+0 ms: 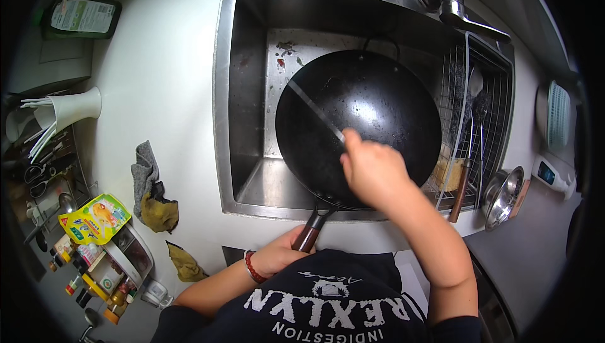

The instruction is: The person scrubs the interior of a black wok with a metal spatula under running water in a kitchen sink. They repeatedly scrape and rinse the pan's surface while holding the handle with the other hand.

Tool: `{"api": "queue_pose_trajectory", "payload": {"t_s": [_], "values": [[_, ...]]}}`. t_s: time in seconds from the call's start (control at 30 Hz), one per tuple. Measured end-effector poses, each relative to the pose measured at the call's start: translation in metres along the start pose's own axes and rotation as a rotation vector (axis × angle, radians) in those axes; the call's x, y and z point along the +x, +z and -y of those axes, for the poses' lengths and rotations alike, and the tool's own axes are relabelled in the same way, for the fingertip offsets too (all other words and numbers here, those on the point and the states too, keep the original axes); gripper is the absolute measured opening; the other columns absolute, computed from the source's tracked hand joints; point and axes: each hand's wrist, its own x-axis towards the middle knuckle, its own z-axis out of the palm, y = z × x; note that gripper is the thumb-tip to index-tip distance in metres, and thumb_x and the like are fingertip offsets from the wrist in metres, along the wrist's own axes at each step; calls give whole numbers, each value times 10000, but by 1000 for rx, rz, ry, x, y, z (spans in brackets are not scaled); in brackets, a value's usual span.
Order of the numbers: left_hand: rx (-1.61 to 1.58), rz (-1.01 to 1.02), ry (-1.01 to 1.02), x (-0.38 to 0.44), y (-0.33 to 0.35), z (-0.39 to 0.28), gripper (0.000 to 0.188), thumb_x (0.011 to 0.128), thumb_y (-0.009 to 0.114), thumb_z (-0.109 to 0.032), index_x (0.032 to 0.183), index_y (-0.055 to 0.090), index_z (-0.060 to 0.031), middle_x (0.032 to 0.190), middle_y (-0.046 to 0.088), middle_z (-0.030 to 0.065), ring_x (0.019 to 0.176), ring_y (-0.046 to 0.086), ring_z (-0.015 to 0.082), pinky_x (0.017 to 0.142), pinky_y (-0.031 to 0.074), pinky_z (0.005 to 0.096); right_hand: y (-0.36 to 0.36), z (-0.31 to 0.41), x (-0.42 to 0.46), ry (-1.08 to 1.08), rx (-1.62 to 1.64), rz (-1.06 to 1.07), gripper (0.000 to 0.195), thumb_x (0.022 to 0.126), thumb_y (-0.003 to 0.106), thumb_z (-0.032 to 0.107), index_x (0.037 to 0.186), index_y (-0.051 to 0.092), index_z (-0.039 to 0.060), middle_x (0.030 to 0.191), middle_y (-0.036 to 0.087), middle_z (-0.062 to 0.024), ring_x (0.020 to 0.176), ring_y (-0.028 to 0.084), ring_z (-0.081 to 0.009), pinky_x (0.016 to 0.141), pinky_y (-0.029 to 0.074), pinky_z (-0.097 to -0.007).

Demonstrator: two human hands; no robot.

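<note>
A black wok [326, 154] rests over the stainless steel sink [249, 187], its inner surface up and wet with droplets. A wire loop handle [398, 50] is at its far side. My left hand [279, 252], with a red bead bracelet on the wrist, is closed around the wok's brown handle [306, 239] at the near rim. Over the wok, my right hand [375, 168] grips a thin, pale, strip-like tool [314, 107]. It slants up and left across the wok; motion blur leaves its exact kind unclear.
Food scraps [283, 54] lie on the sink floor. A wire basket [491, 64] at the right holds long-handled utensils and a yellow sponge [449, 175]. A faucet [453, 7], steel bowls [503, 196], cloths [158, 206] and a yellow pouch [97, 220] surround the sink.
</note>
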Motion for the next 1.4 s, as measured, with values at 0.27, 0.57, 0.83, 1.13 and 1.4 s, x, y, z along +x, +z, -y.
{"api": "queue_pose_trajectory", "payload": {"t_s": [0.27, 0.57, 0.83, 1.13, 1.4], "values": [[8, 58, 41, 4, -8, 6, 434, 816, 623, -28, 1193, 411, -67, 843, 556, 19, 705, 543, 66, 624, 439, 195, 10, -7, 25, 191, -142, -95, 290, 835, 546, 142, 1083, 476, 10, 718, 628, -185, 625, 639, -357, 578, 527, -432], [23, 20, 16, 2, -4, 3, 436, 807, 611, 8, 1188, 419, -80, 855, 532, 9, 737, 528, 69, 660, 441, 205, 14, 3, 20, 110, -113, -75, 322, 774, 517, 55, 1079, 470, -37, 749, 634, -195, 644, 664, -336, 577, 546, -405], [8, 28, 29, 3, -6, 5, 415, 805, 633, -25, 1160, 423, -72, 847, 547, 11, 741, 547, 70, 658, 449, 200, 4, 19, 1, 45, 34, 33, 338, 835, 547, 141, 1131, 476, -6, 754, 639, -203, 670, 636, -390, 644, 522, -459], [-9, 31, 31, 3, -7, 5, 430, 806, 629, -8, 1176, 423, -82, 853, 552, 13, 745, 551, 68, 664, 452, 200, -8, 13, -3, 12, 117, 139, 380, 828, 559, 130, 1161, 447, -12, 739, 636, -223, 708, 630, -399, 676, 509, -473], [-41, 15, 31, 3, -5, 6, 429, 804, 629, -7, 1173, 422, -76, 853, 553, 12, 730, 556, 69, 646, 454, 198, 2, 11, -7, -49, 108, 25, 328, 794, 591, 142, 1061, 472, -6, 701, 628, -198, 644, 641, -376, 601, 526, -457]]}}
